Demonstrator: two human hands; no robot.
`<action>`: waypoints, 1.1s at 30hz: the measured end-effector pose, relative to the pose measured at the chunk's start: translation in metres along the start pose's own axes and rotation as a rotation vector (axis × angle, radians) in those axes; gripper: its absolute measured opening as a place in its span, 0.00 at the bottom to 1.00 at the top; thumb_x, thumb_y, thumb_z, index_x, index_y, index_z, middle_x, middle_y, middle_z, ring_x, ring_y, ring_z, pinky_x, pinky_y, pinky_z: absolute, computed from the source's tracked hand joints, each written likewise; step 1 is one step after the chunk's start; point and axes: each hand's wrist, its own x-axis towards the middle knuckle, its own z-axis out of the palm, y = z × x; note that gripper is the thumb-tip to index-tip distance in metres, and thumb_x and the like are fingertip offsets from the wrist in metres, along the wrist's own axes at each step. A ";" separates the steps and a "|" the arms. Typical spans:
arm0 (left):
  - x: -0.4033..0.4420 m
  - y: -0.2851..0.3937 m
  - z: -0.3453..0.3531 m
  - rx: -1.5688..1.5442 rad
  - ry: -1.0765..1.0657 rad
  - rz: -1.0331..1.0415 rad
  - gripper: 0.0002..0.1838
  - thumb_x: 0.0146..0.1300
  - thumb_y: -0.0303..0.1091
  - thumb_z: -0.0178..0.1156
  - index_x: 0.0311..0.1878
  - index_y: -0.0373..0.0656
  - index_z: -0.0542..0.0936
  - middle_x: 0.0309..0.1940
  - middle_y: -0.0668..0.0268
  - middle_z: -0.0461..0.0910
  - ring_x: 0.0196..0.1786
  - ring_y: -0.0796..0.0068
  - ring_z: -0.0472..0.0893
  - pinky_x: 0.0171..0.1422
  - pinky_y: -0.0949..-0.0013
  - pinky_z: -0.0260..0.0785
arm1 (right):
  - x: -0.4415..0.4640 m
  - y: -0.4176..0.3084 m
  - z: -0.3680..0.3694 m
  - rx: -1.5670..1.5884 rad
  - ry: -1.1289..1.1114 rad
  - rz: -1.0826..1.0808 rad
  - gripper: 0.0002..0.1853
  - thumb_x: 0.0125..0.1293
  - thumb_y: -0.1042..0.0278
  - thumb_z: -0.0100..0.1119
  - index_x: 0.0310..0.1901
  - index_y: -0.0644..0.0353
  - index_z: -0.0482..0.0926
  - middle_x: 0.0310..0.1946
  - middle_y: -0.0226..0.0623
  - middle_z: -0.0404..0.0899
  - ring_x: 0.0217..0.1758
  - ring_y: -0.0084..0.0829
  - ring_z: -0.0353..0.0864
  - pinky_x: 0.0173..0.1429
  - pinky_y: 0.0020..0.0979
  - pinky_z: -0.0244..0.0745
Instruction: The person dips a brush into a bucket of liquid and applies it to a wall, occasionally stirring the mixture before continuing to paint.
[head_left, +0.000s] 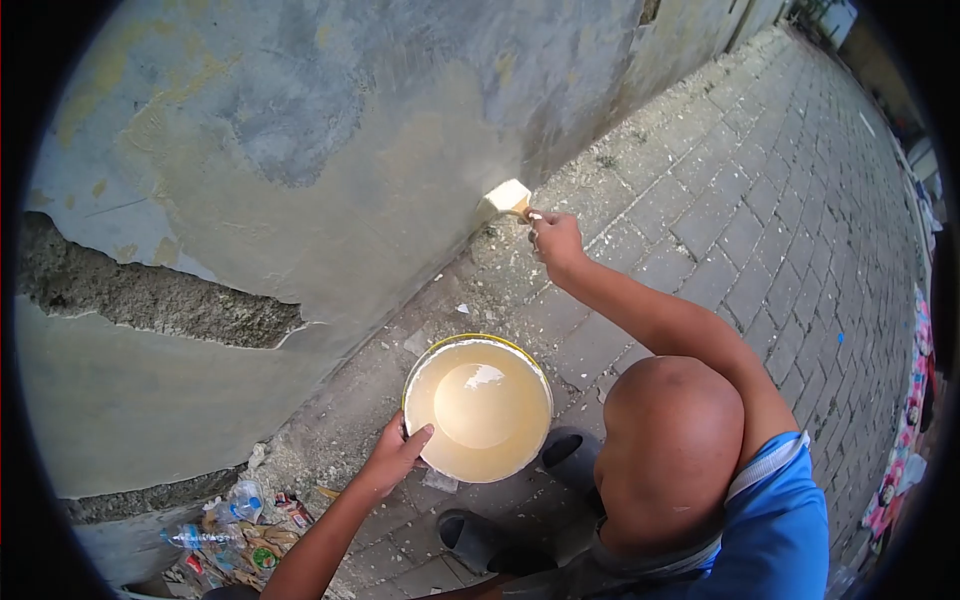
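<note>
My right hand is closed around the handle of a wide paintbrush. The brush's pale, paint-coated bristles are at the foot of the wall; whether they touch it I cannot tell. My left hand grips the near-left rim of a round bucket, thumb over the inside edge. Cream-coloured paint lies inside, with a bright reflection on it. The fingers of the left hand are hidden behind the bucket's side.
A grey, patchy wall runs diagonally, with a broken plaster gap at left. Paving bricks cover the ground. Plastic bottles and litter lie at lower left. My sandals are below the bucket. Patterned cloth lies at far right.
</note>
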 end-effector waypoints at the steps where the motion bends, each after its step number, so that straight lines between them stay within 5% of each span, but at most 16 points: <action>1: 0.000 0.000 -0.001 0.004 0.000 -0.001 0.26 0.73 0.38 0.59 0.69 0.41 0.65 0.54 0.61 0.80 0.48 0.74 0.83 0.44 0.68 0.81 | -0.002 -0.016 -0.006 0.038 -0.011 -0.012 0.15 0.74 0.64 0.58 0.55 0.62 0.85 0.20 0.27 0.74 0.20 0.18 0.67 0.23 0.27 0.61; 8: 0.002 -0.002 -0.002 0.024 -0.029 -0.001 0.26 0.75 0.38 0.56 0.71 0.42 0.64 0.56 0.61 0.79 0.51 0.72 0.83 0.48 0.66 0.82 | -0.058 -0.131 -0.041 0.425 -0.224 -0.272 0.15 0.74 0.63 0.59 0.51 0.67 0.84 0.23 0.23 0.71 0.23 0.16 0.64 0.26 0.23 0.60; 16: 0.002 -0.004 0.001 -0.013 0.021 0.010 0.26 0.73 0.40 0.61 0.68 0.40 0.67 0.50 0.64 0.81 0.44 0.78 0.83 0.41 0.71 0.79 | -0.003 0.006 -0.051 -0.139 -0.078 -0.084 0.13 0.73 0.63 0.59 0.49 0.62 0.86 0.22 0.24 0.73 0.22 0.15 0.65 0.26 0.24 0.60; 21: 0.003 -0.007 -0.002 -0.006 0.030 0.005 0.26 0.73 0.39 0.61 0.68 0.40 0.67 0.50 0.64 0.81 0.44 0.79 0.82 0.41 0.71 0.79 | -0.014 -0.013 -0.018 -0.346 -0.047 -0.228 0.14 0.74 0.63 0.59 0.52 0.63 0.85 0.21 0.23 0.71 0.22 0.14 0.63 0.25 0.24 0.58; 27: 0.002 -0.002 0.003 -0.037 0.026 0.015 0.24 0.74 0.37 0.59 0.68 0.40 0.67 0.52 0.63 0.80 0.45 0.78 0.82 0.43 0.71 0.79 | -0.065 -0.107 -0.012 0.257 -0.239 -0.231 0.15 0.75 0.62 0.59 0.49 0.66 0.85 0.21 0.21 0.69 0.21 0.13 0.61 0.25 0.22 0.56; 33: 0.000 -0.003 0.002 0.004 0.031 0.000 0.24 0.74 0.38 0.58 0.67 0.40 0.67 0.53 0.62 0.80 0.46 0.77 0.83 0.43 0.70 0.80 | -0.065 -0.120 -0.025 0.384 -0.213 -0.456 0.14 0.75 0.61 0.58 0.46 0.65 0.85 0.21 0.19 0.68 0.21 0.11 0.60 0.24 0.21 0.54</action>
